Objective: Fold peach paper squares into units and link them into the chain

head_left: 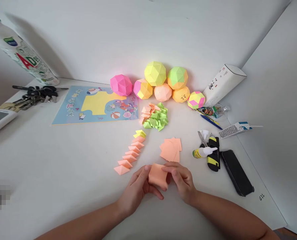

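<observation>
Between my two hands is a square of orange paper, its lower edge curling over. My left hand pinches its left side with the thumb on top and fingers beneath. At the paper's right side, my right hand grips it with thumb and fingers. Just beyond lie loose orange paper squares, overlapping in a small pile. To the left runs a slanting row of folded orange paper pieces, with folded yellow pieces at its far end. A heap of folded green pieces mixes with orange ones.
Several faceted paper balls rest against the back wall. A blue paper pad lies back left, near a bottle and keys. On the right are a glue bottle, a box cutter, a phone and a white box.
</observation>
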Demonstrator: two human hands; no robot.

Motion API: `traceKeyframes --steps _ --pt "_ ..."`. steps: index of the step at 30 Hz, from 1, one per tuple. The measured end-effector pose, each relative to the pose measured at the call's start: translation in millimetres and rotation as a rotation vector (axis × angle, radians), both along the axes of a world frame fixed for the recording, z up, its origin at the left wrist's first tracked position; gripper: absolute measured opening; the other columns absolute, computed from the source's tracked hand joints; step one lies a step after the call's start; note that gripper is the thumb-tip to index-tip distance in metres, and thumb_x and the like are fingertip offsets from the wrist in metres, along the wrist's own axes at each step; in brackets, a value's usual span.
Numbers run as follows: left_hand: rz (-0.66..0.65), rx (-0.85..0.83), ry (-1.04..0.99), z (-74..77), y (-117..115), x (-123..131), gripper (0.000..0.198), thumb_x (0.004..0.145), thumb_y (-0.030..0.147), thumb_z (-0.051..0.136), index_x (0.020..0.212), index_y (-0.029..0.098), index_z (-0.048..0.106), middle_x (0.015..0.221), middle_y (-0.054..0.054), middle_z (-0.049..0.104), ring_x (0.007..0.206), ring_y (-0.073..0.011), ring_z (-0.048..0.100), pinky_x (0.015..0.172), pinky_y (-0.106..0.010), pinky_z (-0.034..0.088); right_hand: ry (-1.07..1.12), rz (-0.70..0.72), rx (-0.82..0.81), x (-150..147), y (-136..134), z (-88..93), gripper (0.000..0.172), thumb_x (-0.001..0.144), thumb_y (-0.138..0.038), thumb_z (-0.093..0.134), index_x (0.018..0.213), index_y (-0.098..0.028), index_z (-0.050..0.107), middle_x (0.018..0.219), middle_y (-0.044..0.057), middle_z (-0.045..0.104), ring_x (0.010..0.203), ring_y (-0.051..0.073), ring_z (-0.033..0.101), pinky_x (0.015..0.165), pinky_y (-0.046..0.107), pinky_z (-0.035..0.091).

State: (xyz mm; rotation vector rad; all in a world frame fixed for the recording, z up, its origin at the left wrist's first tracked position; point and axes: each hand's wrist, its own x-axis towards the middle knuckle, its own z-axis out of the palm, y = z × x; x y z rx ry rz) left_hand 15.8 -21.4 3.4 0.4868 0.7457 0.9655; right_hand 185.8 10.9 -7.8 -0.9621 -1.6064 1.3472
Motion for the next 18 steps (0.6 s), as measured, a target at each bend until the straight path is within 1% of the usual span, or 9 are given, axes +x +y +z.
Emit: traceKeyframes --steps 1,2,4,6,8,10,13,15,18 --pt "-0.005 -0.009 0.012 0.1 0.1 -0.2 0.041 0.089 0.045 0.042 0.094 0.011 0.063 0.085 -0.013 0.066 0.075 -0.0231 0.063 0.059 -0.036 0.056 -0.002 0.000 0.011 0.2 -0.3 0.4 0.037 0.093 -0.041 0.039 0.096 -0.025 0.072 0.080 0.006 0.065 0.066 0.015 0.060 0.066 0.033 0.052" --pt "-0.014 -0.020 0.032 0.2 0.2 -0.3 0.037 0.087 0.044 0.047 0.094 0.012 0.062 0.088 -0.012 0.066 0.076 -0.0230 0.063 0.059 -0.035 0.056 -0.004 -0.003 0.005 0.0 -0.5 0.7 0.038 0.094 -0.041 0.037 0.096 -0.025 0.071 0.078 0.006 0.064 0.066 0.015 0.060 0.066 0.033 0.053" --pt "-0.045 -0.034 0.074 0.2 0.3 0.0 0.031 0.083 0.042 0.055 0.094 0.014 0.061 0.092 -0.011 0.067 0.075 -0.0224 0.064 0.059 -0.034 0.055 0.008 -0.023 -0.047 -1.4 -0.7 0.9 0.030 0.091 -0.039 0.045 0.095 -0.023 0.070 0.082 0.007 0.062 0.067 0.015 0.059 0.059 0.030 0.053" --pt "-0.071 -0.035 0.101 0.2 0.6 0.4 0.029 0.081 0.041 0.059 0.092 0.014 0.061 0.093 -0.011 0.068 0.074 -0.0220 0.065 0.060 -0.032 0.055 0.040 -0.047 -0.135 -3.4 -0.5 0.5 0.018 0.085 -0.034 0.057 0.094 -0.023 0.067 0.084 0.005 0.061 0.064 0.014 0.058 0.051 0.025 0.051" --pt "-0.079 -0.031 0.107 0.3 1.2 0.8 0.029 0.082 0.042 0.058 0.090 0.014 0.061 0.093 -0.011 0.068 0.074 -0.0218 0.066 0.060 -0.032 0.055 0.078 -0.064 -0.235 -4.9 -0.1 0.1 0.017 0.081 -0.030 0.062 0.096 -0.023 0.064 0.076 0.002 0.058 0.058 0.011 0.055 0.048 0.023 0.050" --pt "-0.083 -0.021 0.102 0.5 1.8 1.0 0.030 0.082 0.043 0.057 0.091 0.014 0.061 0.094 -0.011 0.068 0.075 -0.0220 0.066 0.061 -0.032 0.055 0.092 -0.076 -0.316 -5.3 0.7 0.1 0.022 0.080 -0.031 0.063 0.101 -0.023 0.060 0.069 -0.001 0.055 0.053 0.010 0.053 0.047 0.023 0.049" --pt "-0.095 -0.015 0.101 0.6 2.0 0.8 0.032 0.082 0.044 0.056 0.095 0.014 0.061 0.095 -0.011 0.069 0.075 -0.0226 0.067 0.061 -0.034 0.055 0.087 -0.068 -0.386 -4.2 2.1 0.9 0.030 0.080 -0.036 0.062 0.106 -0.022 0.058 0.066 -0.002 0.054 0.052 0.010 0.053 0.045 0.023 0.048" --pt "-0.100 -0.014 0.101 0.5 1.7 0.6 0.034 0.083 0.044 0.055 0.098 0.014 0.062 0.095 -0.012 0.069 0.075 -0.0228 0.067 0.062 -0.034 0.055 0.077 -0.032 -0.413 -3.2 3.2 1.8 0.029 0.080 -0.038 0.061 0.103 -0.020 0.059 0.064 -0.002 0.055 0.050 0.010 0.053 0.045 0.023 0.047" --pt "-0.110 -0.016 0.099 0.7 1.1 0.4 0.036 0.085 0.045 0.051 0.099 0.013 0.063 0.096 -0.013 0.069 0.074 -0.0222 0.067 0.063 -0.034 0.056 0.069 0.017 -0.441 -2.8 4.9 4.4 0.022 0.081 -0.039 0.060 0.088 -0.018 0.060 0.059 -0.002 0.057 0.047 0.010 0.053 0.045 0.023 0.045"
